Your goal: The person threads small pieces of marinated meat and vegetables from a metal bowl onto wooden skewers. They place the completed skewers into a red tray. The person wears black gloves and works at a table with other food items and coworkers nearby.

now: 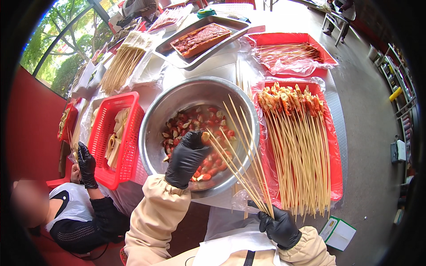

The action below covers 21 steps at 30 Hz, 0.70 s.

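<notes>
My left hand (pixel 188 161), in a black glove, is over a large metal basin (pixel 148 133). Its fingers pinch a small orange-red piece (pixel 205 137), which looks like a peeled crayfish tail. My right hand (pixel 280 228), also gloved in black, grips several bamboo skewers (pixel 258 191) by their lower ends. They fan out over the basin's right side, and one tip meets the pinched piece; whether it has pierced it I cannot tell. Red and pale crayfish tails (pixel 181 124) lie in cloudy liquid inside the basin.
Right of the basin, a red tray (pixel 336 186) holds loaded skewers (pixel 298 149); another red tray (pixel 283 38) sits behind. A red plastic basket (pixel 114 99) stands left, near a co-worker's gloved hand (pixel 87 166). Farther back, a metal tray (pixel 166 50) carries reddish-brown food (pixel 201 38).
</notes>
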### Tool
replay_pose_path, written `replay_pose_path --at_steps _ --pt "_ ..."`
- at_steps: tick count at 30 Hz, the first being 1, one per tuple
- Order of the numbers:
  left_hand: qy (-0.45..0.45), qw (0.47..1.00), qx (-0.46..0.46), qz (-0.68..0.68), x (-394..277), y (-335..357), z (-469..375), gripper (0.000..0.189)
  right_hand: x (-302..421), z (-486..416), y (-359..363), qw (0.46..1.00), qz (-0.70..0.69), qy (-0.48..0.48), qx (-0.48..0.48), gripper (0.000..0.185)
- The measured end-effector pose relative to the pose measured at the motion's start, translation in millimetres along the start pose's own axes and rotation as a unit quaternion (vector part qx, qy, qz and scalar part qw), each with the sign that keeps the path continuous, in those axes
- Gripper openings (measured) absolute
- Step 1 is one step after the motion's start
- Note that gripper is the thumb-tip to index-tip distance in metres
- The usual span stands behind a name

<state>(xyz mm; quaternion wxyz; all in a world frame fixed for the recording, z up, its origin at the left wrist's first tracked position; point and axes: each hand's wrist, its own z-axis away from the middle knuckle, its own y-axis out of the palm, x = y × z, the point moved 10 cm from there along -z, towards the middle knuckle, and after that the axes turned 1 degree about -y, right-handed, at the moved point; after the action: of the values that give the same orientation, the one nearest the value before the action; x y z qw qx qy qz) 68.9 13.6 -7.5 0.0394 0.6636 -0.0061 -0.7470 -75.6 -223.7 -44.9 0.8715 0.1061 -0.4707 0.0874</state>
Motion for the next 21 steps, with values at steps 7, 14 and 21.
replay_pose_path --at_steps 7,14,21 --pt "0.032 0.999 -0.007 0.036 -1 -9 1 0.027 -7 -2 -4 1.000 -0.008 0.000 -0.028 0.023" --pt "0.029 0.997 -0.022 0.062 -12 -6 4 0.019 -7 -2 1 0.999 0.033 0.015 0.015 0.029" --pt "-0.014 0.971 -0.004 0.239 -2 0 0 0.019 -3 -4 0 1.000 0.015 -0.019 -0.009 0.025"
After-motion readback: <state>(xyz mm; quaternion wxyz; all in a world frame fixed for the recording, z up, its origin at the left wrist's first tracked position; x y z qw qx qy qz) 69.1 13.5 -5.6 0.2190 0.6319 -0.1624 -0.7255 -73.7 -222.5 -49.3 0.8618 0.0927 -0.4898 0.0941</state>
